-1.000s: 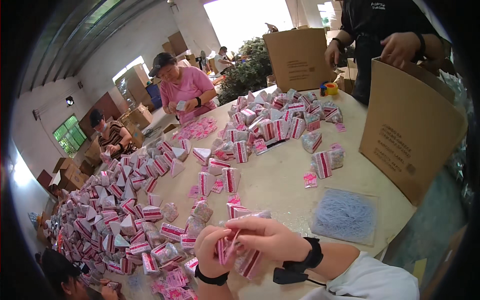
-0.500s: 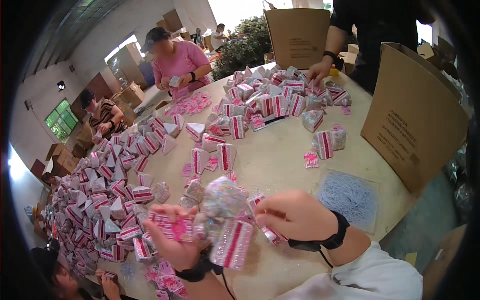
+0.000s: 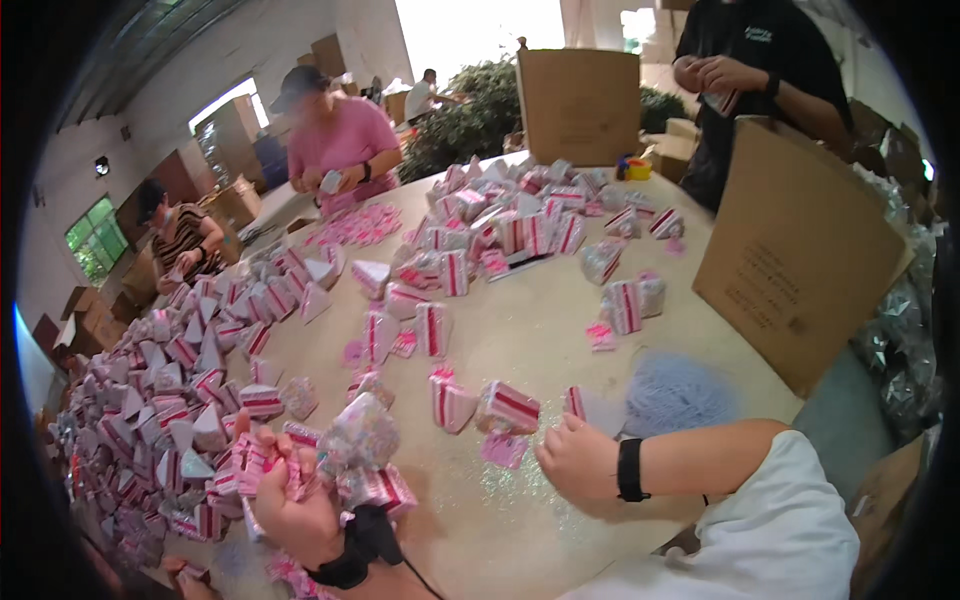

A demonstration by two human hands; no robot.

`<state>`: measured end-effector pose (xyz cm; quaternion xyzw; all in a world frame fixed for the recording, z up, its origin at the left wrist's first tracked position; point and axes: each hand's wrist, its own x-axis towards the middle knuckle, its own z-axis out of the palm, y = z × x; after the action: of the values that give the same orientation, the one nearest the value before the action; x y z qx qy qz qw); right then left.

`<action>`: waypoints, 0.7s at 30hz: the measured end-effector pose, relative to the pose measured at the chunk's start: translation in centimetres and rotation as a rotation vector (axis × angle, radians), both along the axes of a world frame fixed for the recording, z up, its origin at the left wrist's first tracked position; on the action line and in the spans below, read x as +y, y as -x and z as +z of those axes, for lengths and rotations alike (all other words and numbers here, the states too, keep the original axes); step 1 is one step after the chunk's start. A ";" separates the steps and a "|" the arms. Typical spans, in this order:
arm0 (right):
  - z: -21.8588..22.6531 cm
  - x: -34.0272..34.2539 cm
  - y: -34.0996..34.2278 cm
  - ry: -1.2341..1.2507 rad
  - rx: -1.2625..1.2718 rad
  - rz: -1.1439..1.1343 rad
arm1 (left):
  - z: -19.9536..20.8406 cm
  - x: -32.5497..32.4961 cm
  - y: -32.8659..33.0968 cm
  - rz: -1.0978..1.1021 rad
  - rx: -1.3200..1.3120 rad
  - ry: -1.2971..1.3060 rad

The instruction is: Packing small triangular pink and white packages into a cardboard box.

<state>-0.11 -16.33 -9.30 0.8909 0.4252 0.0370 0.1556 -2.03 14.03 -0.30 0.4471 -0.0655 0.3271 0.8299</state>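
In my left hand, at the lower left, the fingers close around several pink printed tags. Against that wrist sit a glittery cake-slice ornament and another slice with a red stripe. My right hand rests low over the table with its fingers curled together; what they hold, if anything, is hidden. A small red-striped piece shows just beyond its fingertips. To its left lies a white cake-slice ornament with a red band, a pink tag beside it.
A large heap of cake-slice ornaments covers the left side; another pile lies at the far middle. Thin pale strings lie right of centre. Cardboard boxes stand along the right and far edges. Several people work around the table.
My right hand has moved down and away from my left, which shifted left with the tags. A cake-slice ornament now lies between them. The person at far right has lifted their hands off the pile.
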 end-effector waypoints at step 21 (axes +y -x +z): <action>-10.2 11.0 -9.8 0.247 -0.160 0.579 | -5.2 1.1 -0.4 0.135 0.126 -0.616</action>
<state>9.68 -5.29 -19.54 0.7015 0.6487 0.0978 0.2784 -1.63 15.14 -5.46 0.6999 -0.0801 0.3181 0.6344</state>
